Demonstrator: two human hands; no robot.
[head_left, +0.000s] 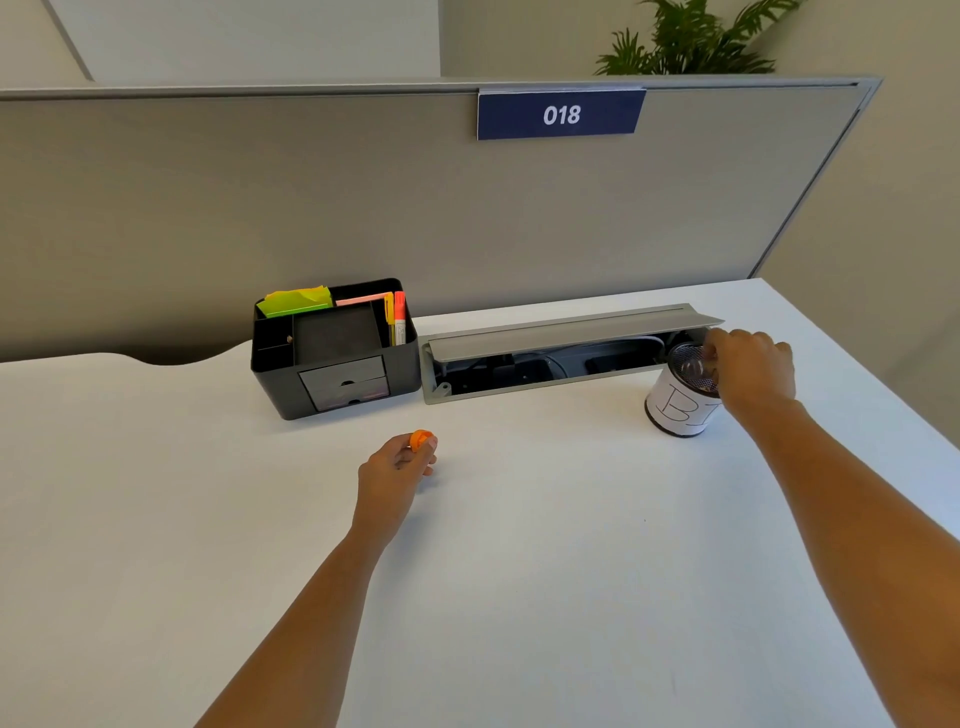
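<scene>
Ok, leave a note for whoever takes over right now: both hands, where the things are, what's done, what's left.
Left hand: pinches a small orange piece just above the table, in front of the black organizer.
Right hand: fingers curled at the mouth of the labelled mesh cup; whether it holds anything is hidden.
Done: highlighters and sticky notes sit in the organizer.
Left: the orange piece is not put away yet; probably the cup or the organizer.

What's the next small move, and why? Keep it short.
Probably carry the orange piece pinched in the left hand across to the mesh cup and drop it in: the cup stands open-topped, and the right hand is at its rim.
</scene>
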